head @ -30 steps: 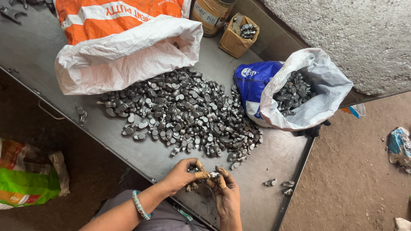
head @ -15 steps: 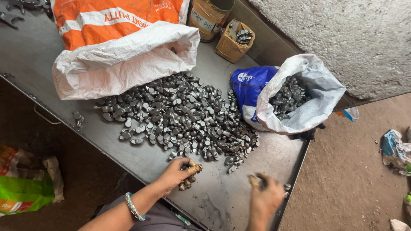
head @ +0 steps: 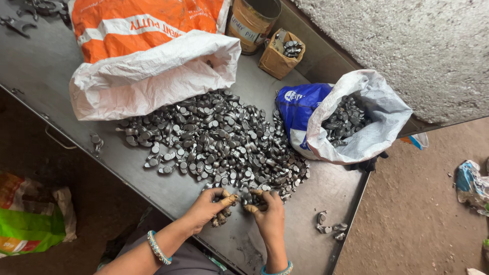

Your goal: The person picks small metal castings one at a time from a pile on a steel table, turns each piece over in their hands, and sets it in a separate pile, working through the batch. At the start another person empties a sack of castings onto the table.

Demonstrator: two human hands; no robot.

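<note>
Both hands work at the near edge of the pile of small metal parts (head: 214,142) on the grey metal table (head: 61,86). Left hand (head: 206,208): fingers curled around a clutch of the dark parts, some showing below the palm; thumb and forefinger pinched together at the tip. Right hand (head: 269,215): fingers bent down onto the pile's edge, fingertips touching parts; whether it actually grips one cannot be told from this view. The two hands sit just beside each other, thumbs nearly meeting. Each wrist carries a light blue bangle.

Pile spreads across the middle of the table, from the mouth of a white sack (head: 153,76) lying on its side, with an orange sack (head: 147,23) behind it. To the right of the pile, an open white-and-blue bag (head: 356,122) holds more of the same parts. A few loose parts (head: 328,226) lie apart near the table's right edge. A small cardboard box (head: 281,53) and a round tin (head: 253,23) stand at the far side.
</note>
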